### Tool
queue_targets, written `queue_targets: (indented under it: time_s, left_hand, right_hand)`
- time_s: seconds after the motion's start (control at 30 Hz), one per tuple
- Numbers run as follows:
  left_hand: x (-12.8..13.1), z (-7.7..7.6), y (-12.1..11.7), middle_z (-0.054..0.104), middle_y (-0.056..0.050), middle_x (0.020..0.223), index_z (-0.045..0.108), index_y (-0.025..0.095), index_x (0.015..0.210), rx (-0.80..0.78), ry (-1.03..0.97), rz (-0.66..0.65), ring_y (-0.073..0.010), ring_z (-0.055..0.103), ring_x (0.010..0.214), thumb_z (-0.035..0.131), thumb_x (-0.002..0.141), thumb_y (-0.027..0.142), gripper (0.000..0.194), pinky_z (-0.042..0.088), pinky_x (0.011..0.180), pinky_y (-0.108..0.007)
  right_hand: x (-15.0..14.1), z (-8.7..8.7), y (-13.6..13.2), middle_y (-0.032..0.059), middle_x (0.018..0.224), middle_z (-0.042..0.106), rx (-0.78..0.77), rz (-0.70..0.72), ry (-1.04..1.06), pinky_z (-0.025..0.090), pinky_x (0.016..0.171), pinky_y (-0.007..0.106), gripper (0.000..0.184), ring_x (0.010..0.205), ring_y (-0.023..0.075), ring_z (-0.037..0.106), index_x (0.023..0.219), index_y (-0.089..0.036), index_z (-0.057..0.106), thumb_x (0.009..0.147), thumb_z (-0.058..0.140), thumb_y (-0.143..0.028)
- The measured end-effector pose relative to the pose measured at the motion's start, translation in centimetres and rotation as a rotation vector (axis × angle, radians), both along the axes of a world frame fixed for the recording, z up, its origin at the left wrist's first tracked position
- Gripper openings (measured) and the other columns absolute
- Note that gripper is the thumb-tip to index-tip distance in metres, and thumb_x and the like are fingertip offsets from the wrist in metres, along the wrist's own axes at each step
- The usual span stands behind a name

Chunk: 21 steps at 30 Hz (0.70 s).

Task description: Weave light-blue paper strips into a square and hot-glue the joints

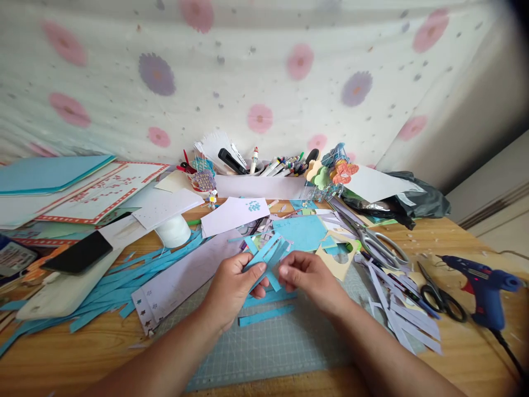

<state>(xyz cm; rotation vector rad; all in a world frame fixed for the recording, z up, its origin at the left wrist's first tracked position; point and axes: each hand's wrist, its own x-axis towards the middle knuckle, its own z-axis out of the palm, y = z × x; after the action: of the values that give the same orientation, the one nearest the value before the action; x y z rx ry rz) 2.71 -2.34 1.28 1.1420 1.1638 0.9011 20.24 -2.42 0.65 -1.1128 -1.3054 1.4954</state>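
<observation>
My left hand (232, 286) and my right hand (311, 278) meet over a grey-green cutting mat (281, 347). Both are closed on a small bundle of crossed blue paper strips (266, 256), which is held a little above the mat. The left thumb and fingers pinch its lower left part. On the bundle's right side, the fingers of my right hand are curled. Two loose blue strips (266, 314) lie flat on the mat just under the hands.
A heap of long blue strips (136, 270) and a lilac punched sheet (185, 275) lie left. Silver scissors (374, 242), black scissors (440, 298) and a blue glue gun (483, 286) lie right. A pen box (260, 184), a phone (78, 253) and stacked card stand behind.
</observation>
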Motion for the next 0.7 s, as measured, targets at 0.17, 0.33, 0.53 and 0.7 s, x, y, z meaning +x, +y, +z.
queue_targets:
  time_s: [0.17, 0.33, 0.53, 0.7]
  left_hand:
    - [0.0, 0.0, 0.0, 0.059, 0.003, 0.056, 0.057, 0.014, 0.071, 0.06, -0.015, 0.008, -0.0066, 0.052, 0.044, 0.063, 0.078, 0.04, 0.028, 0.041, 0.045, -0.018]
    - [0.1, 0.0, -0.1, 0.059, 0.003, 0.055, 0.058, 0.014, 0.072, 0.101, -0.001, 0.013, -0.0064, 0.049, 0.042, 0.062, 0.079, 0.042, 0.029, 0.038, 0.043, -0.017]
    - [0.5, 0.1, -0.4, 0.06, 0.001, 0.059, 0.062, 0.013, 0.078, 0.084, -0.044, 0.004, -0.0089, 0.054, 0.046, 0.063, 0.079, 0.041, 0.028, 0.043, 0.045, -0.019]
    - [0.6, 0.2, -0.8, 0.062, -0.001, 0.062, 0.061, 0.014, 0.082, -0.025, -0.205, -0.034, -0.0128, 0.058, 0.052, 0.061, 0.08, 0.038, 0.024, 0.047, 0.048, -0.023]
  right_hand:
    - [-1.2, -0.1, -0.4, -0.0005, 0.059, 0.057, -0.033, 0.084, -0.067, 0.039, 0.049, 0.021, 0.036, 0.049, 0.0076, 0.048, 0.068, -0.014, 0.057, 0.072, 0.069, -0.048]
    - [-1.7, 0.3, -0.7, 0.0004, 0.064, 0.06, -0.06, 0.055, 0.053, 0.041, 0.049, 0.02, 0.039, 0.053, 0.0091, 0.052, 0.07, -0.015, 0.056, 0.072, 0.068, -0.052]
    - [-2.7, -0.1, -0.8, -0.0001, 0.063, 0.061, 0.022, -0.035, 0.166, 0.038, 0.047, 0.019, 0.034, 0.055, 0.0091, 0.053, 0.073, -0.015, 0.055, 0.077, 0.067, -0.046]
    - [-3.2, -0.9, -0.7, -0.0015, 0.054, 0.059, 0.06, -0.072, 0.23, 0.039, 0.048, 0.022, 0.029, 0.048, 0.0106, 0.055, 0.069, -0.016, 0.052, 0.08, 0.066, -0.039]
